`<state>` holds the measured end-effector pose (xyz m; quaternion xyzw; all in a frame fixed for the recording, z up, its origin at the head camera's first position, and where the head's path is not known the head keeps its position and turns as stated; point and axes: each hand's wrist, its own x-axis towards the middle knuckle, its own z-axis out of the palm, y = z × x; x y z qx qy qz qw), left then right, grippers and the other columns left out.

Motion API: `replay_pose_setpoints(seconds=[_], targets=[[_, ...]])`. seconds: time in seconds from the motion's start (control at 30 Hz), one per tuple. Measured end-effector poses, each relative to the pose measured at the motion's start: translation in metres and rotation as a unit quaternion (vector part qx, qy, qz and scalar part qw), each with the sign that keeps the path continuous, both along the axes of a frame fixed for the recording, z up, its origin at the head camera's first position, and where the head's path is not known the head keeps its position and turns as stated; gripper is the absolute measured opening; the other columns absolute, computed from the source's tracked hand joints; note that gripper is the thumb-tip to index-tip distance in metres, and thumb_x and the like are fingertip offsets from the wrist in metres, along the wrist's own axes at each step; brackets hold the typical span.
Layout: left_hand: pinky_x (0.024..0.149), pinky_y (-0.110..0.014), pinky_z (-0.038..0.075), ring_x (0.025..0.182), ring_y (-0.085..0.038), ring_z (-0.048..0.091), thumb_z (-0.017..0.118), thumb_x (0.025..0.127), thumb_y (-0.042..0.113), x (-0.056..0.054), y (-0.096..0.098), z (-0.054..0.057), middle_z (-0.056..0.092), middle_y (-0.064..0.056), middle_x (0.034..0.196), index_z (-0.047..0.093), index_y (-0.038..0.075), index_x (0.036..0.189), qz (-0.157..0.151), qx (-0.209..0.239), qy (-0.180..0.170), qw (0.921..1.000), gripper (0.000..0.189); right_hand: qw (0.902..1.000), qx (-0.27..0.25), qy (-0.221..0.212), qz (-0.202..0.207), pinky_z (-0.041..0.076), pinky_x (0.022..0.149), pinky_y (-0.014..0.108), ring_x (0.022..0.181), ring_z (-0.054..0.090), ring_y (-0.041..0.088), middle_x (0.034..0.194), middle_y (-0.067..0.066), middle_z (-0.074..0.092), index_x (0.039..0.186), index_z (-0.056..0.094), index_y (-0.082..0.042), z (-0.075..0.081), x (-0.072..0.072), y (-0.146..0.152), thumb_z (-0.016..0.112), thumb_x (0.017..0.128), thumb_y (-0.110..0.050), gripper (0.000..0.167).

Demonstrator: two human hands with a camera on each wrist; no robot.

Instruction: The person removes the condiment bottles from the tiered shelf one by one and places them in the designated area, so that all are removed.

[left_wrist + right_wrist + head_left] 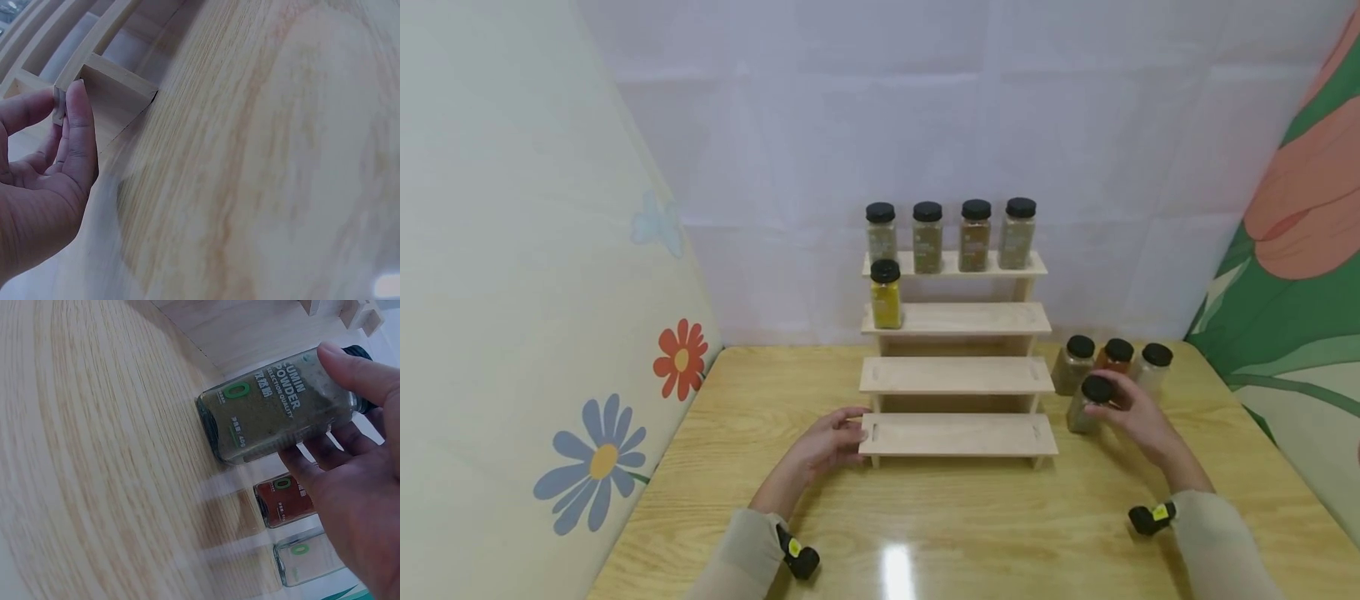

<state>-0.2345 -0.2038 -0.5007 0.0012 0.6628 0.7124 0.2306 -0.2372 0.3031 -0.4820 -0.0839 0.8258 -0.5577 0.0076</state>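
My left hand pinches the left end of the lowest board of a pale wooden tiered rack. In the left wrist view, thumb and fingers lie on either side of the board's end. To the rack's right, my right hand grips a black-capped square spice jar near its top. The right wrist view shows its label, cumin powder, and greenish-brown contents. Right behind it stand a brown-filled jar, a red-filled jar and a pale-filled jar.
Several capped jars stand along the rack's top board. A yellow-filled jar sits at the left end of the second board. A white cloth backdrop and floral side panels enclose the wood-grain table.
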Motion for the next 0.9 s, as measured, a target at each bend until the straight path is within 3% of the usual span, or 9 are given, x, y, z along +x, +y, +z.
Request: replay_pose_setpoints(seconds=[0.07, 0.13, 0.3, 0.43, 0.57, 0.67, 0.9], targets=[[0.069, -0.026, 0.058, 0.089, -0.017, 0.065, 0.060, 0.097, 0.003, 0.000, 0.000, 0.001, 0.057, -0.008, 0.111, 0.042, -0.002, 0.146, -0.001, 0.002, 0.000, 1.0000, 0.053, 1.0000, 0.003, 0.000, 0.004, 0.047, 0.087, 0.013, 0.130, 0.051, 0.031, 0.149, 0.033, 0.039, 0.149, 0.036, 0.004, 0.000, 0.000, -0.001, 0.071, 0.095, -0.011, 0.066], [0.069, -0.026, 0.058, 0.089, -0.017, 0.065, 0.060, 0.097, 0.003, 0.000, 0.000, 0.002, 0.058, -0.008, 0.110, 0.041, -0.003, 0.147, -0.001, 0.003, 0.001, 1.0000, 0.053, 0.9999, 0.010, -0.006, 0.007, 0.047, 0.087, 0.013, 0.133, 0.043, 0.046, 0.150, 0.033, 0.038, 0.151, 0.035, 0.003, 0.000, -0.001, -0.001, 0.071, 0.096, -0.013, 0.068], [0.070, -0.027, 0.058, 0.090, -0.017, 0.065, 0.060, 0.098, 0.003, 0.001, -0.001, 0.002, 0.058, -0.008, 0.111, 0.040, -0.003, 0.148, -0.003, 0.001, 0.002, 1.0000, 0.053, 0.9996, 0.023, -0.008, 0.013, 0.047, 0.086, 0.014, 0.131, 0.044, 0.045, 0.150, 0.032, 0.037, 0.152, 0.034, 0.001, 0.003, -0.001, -0.001, 0.070, 0.097, -0.017, 0.069], [0.071, -0.027, 0.058, 0.090, -0.017, 0.065, 0.060, 0.098, 0.003, 0.002, -0.001, 0.002, 0.058, -0.008, 0.111, 0.040, -0.003, 0.148, -0.005, 0.000, 0.003, 1.0000, 0.054, 0.9990, 0.033, 0.025, 0.019, 0.043, 0.088, 0.009, 0.130, 0.047, 0.022, 0.148, 0.029, 0.041, 0.151, 0.036, 0.002, 0.008, -0.002, -0.002, 0.067, 0.099, -0.018, 0.064], [0.070, -0.026, 0.058, 0.090, -0.017, 0.065, 0.060, 0.098, 0.004, 0.002, -0.001, 0.003, 0.058, -0.008, 0.111, 0.039, -0.003, 0.148, -0.008, 0.001, 0.006, 0.9999, 0.055, 0.9973, 0.028, 0.066, 0.017, 0.042, 0.090, 0.006, 0.116, 0.048, -0.006, 0.142, 0.029, 0.047, 0.148, 0.040, 0.005, 0.020, -0.005, -0.006, 0.063, 0.102, -0.017, 0.056], [0.070, -0.026, 0.058, 0.090, -0.017, 0.065, 0.060, 0.098, 0.004, 0.003, -0.001, 0.003, 0.058, -0.008, 0.111, 0.040, -0.004, 0.148, -0.007, 0.001, 0.006, 1.0000, 0.054, 0.9960, 0.029, 0.084, 0.007, 0.045, 0.088, 0.006, 0.111, 0.050, -0.010, 0.139, 0.029, 0.050, 0.146, 0.043, 0.005, 0.034, -0.009, -0.012, 0.061, 0.103, -0.020, 0.053], [0.069, -0.026, 0.058, 0.090, -0.017, 0.066, 0.060, 0.098, 0.003, 0.003, 0.001, 0.002, 0.059, -0.009, 0.112, 0.041, -0.004, 0.147, 0.002, -0.005, 0.007, 1.0000, 0.053, 0.9945, 0.041, 0.096, -0.005, 0.045, 0.089, 0.007, 0.114, 0.050, -0.003, 0.140, 0.023, 0.053, 0.145, 0.047, 0.002, 0.068, -0.021, -0.033, 0.061, 0.103, -0.029, 0.054]])
